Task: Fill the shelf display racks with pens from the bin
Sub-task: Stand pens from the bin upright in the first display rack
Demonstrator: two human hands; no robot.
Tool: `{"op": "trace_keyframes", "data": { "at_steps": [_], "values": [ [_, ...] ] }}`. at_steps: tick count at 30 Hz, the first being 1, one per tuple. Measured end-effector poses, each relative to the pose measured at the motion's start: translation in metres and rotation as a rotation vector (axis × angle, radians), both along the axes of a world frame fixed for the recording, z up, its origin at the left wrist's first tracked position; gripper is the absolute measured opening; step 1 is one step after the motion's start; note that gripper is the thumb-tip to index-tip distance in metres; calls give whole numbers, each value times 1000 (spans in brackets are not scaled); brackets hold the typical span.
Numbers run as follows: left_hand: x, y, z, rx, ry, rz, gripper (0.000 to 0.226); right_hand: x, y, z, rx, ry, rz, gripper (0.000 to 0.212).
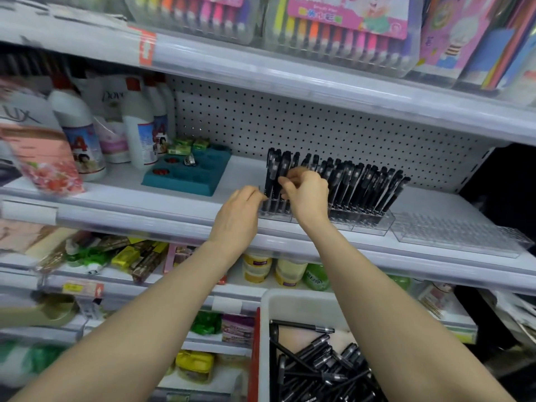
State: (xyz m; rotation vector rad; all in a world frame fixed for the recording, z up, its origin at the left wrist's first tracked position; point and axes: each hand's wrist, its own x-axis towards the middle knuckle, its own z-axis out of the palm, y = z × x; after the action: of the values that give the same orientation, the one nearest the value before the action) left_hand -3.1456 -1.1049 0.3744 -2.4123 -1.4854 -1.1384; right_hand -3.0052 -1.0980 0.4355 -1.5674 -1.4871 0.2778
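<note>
L hand (pixel 239 211) is touching the clear rack's (pixel 374 227) left end, grip unclear; R hand (pixel 307 195) is pinching a black pen (pixel 272 175) standing there; rack is sitting on mid shelf (pixel 145 198); loose pens (pixel 316 364) are lying in white bin (pixel 265 329) below.

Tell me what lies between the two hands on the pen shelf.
Head view: upright black pens at the clear rack's left end stand between the left hand and the right hand.

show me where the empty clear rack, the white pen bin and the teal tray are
empty clear rack (pixel 458 234): head view, middle of its top grid
white pen bin (pixel 301 304): head view, bare far wall
teal tray (pixel 179 185): head view, bare front edge
</note>
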Motion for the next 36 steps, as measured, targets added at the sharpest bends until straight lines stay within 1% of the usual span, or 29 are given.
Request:
{"op": "trace_keyframes", "data": {
  "at_steps": [4,8,11,15,18,20,22,24,27,31,34,36],
  "values": [
    [1,-4,0,-13,17,3,42,4,-7,-3,0,7,22,19],
    [4,-20,-8,-19,-4,28,50,20,-28,-10,56,40,55,19],
    [18,-40,-18,-28,-36,22,43,38,-54,-20,86,69,65,10],
    [49,-70,-42,-18,-60,-60,34,70,-94,-54,30,122,67,8],
    [74,-91,-66,-145,-8,-74,33,93,-128,-88,-19,24,44,6],
    [88,-105,-83,-266,34,-58,36,106,-147,-109,-80,14,75,7],
    [96,-115,-98,-324,108,-26,42,117,-159,-130,-172,3,95,9],
    [99,-120,-109,-314,200,14,45,126,-167,-152,-260,-70,93,10],
    [100,-121,-110,-288,214,43,46,133,-176,-177,-414,-234,126,17],
    [101,-122,-109,-292,255,39,50,132,-171,-184,-452,-422,159,24],
    [101,-121,-110,-259,253,56,44,129,-168,-188,-491,-546,207,21],
    [101,-120,-113,-224,255,73,41,127,-168,-191,-527,-569,209,21]
  ]
}}
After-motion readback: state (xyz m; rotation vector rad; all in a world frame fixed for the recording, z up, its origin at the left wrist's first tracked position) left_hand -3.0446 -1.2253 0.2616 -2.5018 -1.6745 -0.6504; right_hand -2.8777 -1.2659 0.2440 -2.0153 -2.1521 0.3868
